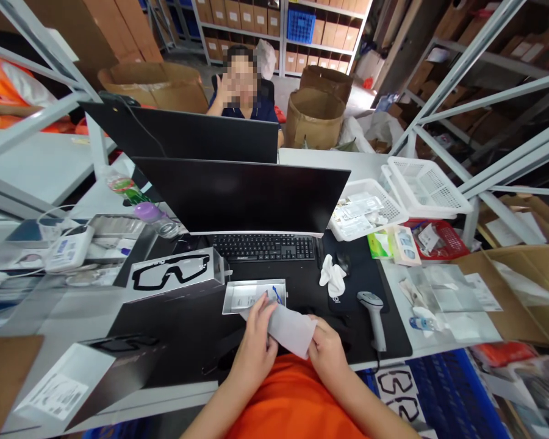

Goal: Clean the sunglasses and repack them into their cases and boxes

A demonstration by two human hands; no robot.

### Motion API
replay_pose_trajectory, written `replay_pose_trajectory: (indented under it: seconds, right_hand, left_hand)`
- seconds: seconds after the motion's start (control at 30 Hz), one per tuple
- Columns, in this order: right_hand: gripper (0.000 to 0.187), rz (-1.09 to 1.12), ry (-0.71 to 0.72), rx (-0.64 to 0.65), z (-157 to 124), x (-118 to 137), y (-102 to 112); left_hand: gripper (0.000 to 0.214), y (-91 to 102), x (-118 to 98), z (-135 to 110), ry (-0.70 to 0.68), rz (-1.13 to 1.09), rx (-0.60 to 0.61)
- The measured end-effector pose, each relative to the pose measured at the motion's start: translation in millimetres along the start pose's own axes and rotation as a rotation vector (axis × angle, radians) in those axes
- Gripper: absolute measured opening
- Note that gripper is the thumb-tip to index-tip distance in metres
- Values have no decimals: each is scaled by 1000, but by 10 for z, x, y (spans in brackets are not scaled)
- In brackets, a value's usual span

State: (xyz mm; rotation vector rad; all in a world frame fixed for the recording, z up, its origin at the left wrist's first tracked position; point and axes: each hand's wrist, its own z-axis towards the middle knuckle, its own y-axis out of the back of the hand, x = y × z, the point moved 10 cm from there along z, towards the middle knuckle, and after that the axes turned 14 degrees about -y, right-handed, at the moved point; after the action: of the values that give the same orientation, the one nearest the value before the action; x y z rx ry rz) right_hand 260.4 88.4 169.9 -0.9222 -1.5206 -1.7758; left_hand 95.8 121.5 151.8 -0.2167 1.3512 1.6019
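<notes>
A flat, pale grey pouch-like piece [293,328] is stretched between my two hands near the desk's front edge. My left hand [259,335] grips its left end, thumb pressed against the fingers. At its right end, the fingers of my right hand [326,344] pinch the edge. Just beyond my left hand lies an open silver-grey box tray [238,297] with a printed paper and a blue cord [277,295] in it. A box printed with black-framed glasses [176,272] stands left of the tray. Dark items on the mat are partly hidden beneath my hands.
A monitor [242,195] and keyboard [265,248] stand ahead. To the right are a white cloth [332,275], a mouse [343,262], a barcode scanner [373,317] and a white basket [370,210]. Another grey box [73,381] is at front left. Behind the monitors sits a person [244,114].
</notes>
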Motion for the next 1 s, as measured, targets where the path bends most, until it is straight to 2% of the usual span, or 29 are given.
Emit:
replay_pose_trajectory:
  seconds: [0.1,0.17,0.3,0.4,0.47,0.53,0.6,0.7,0.77,0.8,0.87,0.93,1.0]
  right_hand:
    - [43,-83,94,-30,-49,6,76]
    - [42,-117,101,-4,-69,-9,63]
    - [36,-191,109,-6,-107,42,38]
    - [36,-218,157,37,-129,115,-25]
    - [35,-234,214,65,-151,167,-68]
    - [34,-246,209,62,-146,164,-73]
    - [35,-234,83,75,-94,65,-68]
    - [36,-208,-184,105,-22,-148,-57]
    - [33,-222,-267,86,6,-202,-38]
    - [33,-224,-249,80,21,-175,-47]
    - [37,-199,-122,88,47,-41,-101]
    - [51,-128,-11,130,62,68,-174]
    - [60,-23,-6,214,83,75,-251]
  left_hand:
    - [34,160,34,-104,31,104,-60]
    - [27,155,31,-157,23,193,-29]
    - [43,48,60,-206,44,334,55]
    - [65,-81,94,-181,57,260,137]
    - [78,-149,67,-143,21,190,184]
    - [87,-177,17,-110,-23,155,210]
    - [91,-199,-79,-84,-87,126,228]
    - [93,-244,-259,-64,-179,65,252]
    - [93,-268,-356,-47,-202,24,257]
    - [93,-278,-396,-35,-207,0,261]
    - [93,-293,-472,-10,-218,-57,276]
    - [94,-315,-547,-3,-236,-139,319]
    - [95,-325,-619,-24,-268,-207,369]
